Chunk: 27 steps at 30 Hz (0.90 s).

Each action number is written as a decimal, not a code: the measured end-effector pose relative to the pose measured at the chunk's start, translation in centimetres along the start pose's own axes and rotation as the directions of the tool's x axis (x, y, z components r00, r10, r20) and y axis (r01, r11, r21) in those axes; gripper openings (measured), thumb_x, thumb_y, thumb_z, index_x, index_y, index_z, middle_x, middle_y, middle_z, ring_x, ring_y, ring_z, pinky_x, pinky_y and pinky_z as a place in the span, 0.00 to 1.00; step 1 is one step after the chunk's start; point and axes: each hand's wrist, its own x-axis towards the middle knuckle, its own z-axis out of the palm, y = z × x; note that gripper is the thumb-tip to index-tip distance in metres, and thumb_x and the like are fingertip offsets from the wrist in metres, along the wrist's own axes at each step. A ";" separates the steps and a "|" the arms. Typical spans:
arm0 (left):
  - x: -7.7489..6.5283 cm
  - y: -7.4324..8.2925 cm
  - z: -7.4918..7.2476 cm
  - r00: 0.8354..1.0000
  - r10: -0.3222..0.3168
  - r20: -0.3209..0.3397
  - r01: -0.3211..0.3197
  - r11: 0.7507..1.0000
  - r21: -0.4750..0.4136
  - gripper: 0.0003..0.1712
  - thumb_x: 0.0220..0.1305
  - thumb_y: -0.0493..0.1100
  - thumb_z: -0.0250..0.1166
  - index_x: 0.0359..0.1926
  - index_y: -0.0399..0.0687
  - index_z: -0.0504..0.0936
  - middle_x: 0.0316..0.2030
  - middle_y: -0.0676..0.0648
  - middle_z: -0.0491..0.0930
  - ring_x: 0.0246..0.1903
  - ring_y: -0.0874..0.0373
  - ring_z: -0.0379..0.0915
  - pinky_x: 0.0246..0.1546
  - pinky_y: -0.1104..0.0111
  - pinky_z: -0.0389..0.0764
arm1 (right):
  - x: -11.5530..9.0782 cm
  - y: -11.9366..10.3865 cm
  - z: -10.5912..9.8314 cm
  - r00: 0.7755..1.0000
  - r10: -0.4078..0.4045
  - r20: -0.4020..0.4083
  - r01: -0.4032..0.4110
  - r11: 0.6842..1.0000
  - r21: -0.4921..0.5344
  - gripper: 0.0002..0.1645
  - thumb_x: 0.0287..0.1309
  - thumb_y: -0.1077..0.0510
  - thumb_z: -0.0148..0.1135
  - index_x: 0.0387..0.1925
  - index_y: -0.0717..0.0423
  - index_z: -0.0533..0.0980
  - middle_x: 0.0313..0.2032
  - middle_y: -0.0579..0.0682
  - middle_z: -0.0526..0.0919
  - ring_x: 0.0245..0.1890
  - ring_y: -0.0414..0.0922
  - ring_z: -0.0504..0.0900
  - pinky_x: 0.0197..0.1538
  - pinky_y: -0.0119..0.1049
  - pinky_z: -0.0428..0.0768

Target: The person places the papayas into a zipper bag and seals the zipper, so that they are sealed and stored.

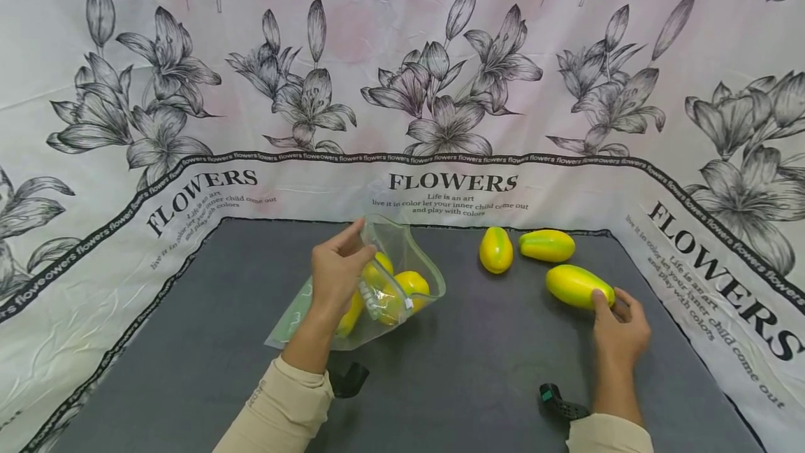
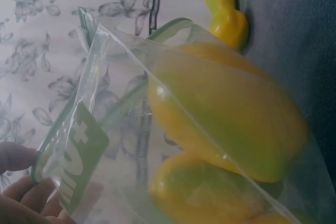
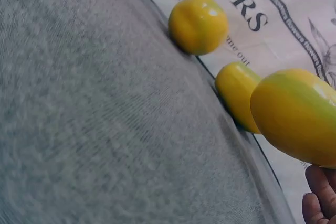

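My left hand (image 1: pixel 336 271) pinches the rim of a clear zip bag (image 1: pixel 371 338) between thumb and fingers. Several yellow-green papayas (image 2: pixel 231 108) lie inside the bag, seen through its plastic, and its mouth gapes toward the right. Over on the right side, my right hand (image 1: pixel 622 331) holds one papaya (image 1: pixel 575 285) by its near right end, thumb on the near side. Whether that fruit touches the table cannot be told. Two more papayas lie just behind it, one (image 1: pixel 496 250) pointing away and the other (image 1: pixel 547 246) lying sideways.
A dark grey cloth (image 1: pixel 465 383) covers the table. White flower-printed fabric (image 1: pixel 453 194) rises behind it and along both sides, with a black border at the table's edge. Black wrist devices (image 1: pixel 560 404) show beside both forearms.
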 end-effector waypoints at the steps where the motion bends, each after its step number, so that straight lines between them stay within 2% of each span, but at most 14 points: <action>1: 0.0 0.0 0.0 1.000 -0.001 -0.001 0.001 1.000 0.001 0.29 0.55 0.30 0.67 0.60 0.45 0.78 0.55 0.47 0.77 0.53 0.55 0.72 0.48 0.64 0.78 | -0.1 -0.2 0.0 1.000 0.002 -0.002 -0.002 1.000 0.027 0.34 0.56 0.39 0.65 0.62 0.47 0.73 0.44 0.46 0.78 0.43 0.40 0.76 0.40 0.27 0.72; 5: 0.0 0.1 0.1 1.000 -0.014 0.001 0.014 1.000 0.002 0.29 0.55 0.31 0.67 0.60 0.44 0.78 0.55 0.46 0.76 0.53 0.54 0.71 0.48 0.63 0.78 | -0.2 -0.8 -0.1 1.000 -0.010 -0.001 0.010 0.989 0.148 0.32 0.55 0.43 0.68 0.60 0.49 0.75 0.38 0.42 0.77 0.35 0.33 0.77 0.36 0.23 0.72; 8: 0.0 0.1 0.1 1.000 -0.030 -0.001 0.030 1.000 0.010 0.29 0.55 0.31 0.68 0.60 0.47 0.78 0.55 0.46 0.76 0.53 0.54 0.71 0.48 0.64 0.78 | -0.3 -1.4 -0.2 1.000 -0.017 -0.002 0.017 0.977 0.214 0.32 0.54 0.44 0.69 0.59 0.50 0.76 0.37 0.42 0.78 0.31 0.31 0.79 0.35 0.21 0.73; 12: 0.1 0.1 0.0 0.999 -0.033 -0.011 0.034 0.999 0.015 0.28 0.55 0.31 0.68 0.59 0.49 0.79 0.54 0.46 0.76 0.52 0.53 0.71 0.48 0.63 0.78 | -0.6 -2.5 -0.2 1.000 -0.015 0.000 0.014 0.968 0.252 0.31 0.54 0.46 0.70 0.58 0.50 0.76 0.38 0.44 0.78 0.32 0.33 0.80 0.35 0.19 0.75; 18: -0.1 0.2 0.2 1.000 -0.025 -0.007 0.025 1.000 0.016 0.28 0.56 0.31 0.67 0.60 0.47 0.79 0.55 0.46 0.76 0.53 0.53 0.71 0.49 0.63 0.77 | -1.1 -4.1 -0.3 1.000 -0.024 0.004 0.022 0.954 0.300 0.29 0.54 0.48 0.71 0.58 0.51 0.77 0.41 0.48 0.79 0.34 0.37 0.80 0.35 0.19 0.75; 27: -0.2 0.2 0.4 0.999 -0.028 -0.014 0.029 0.999 0.014 0.28 0.56 0.29 0.67 0.59 0.47 0.79 0.55 0.42 0.76 0.53 0.50 0.71 0.49 0.60 0.78 | -2.0 -5.2 -0.2 0.998 -0.067 0.015 0.058 0.932 0.357 0.27 0.54 0.51 0.71 0.56 0.53 0.78 0.42 0.49 0.79 0.37 0.40 0.80 0.36 0.21 0.78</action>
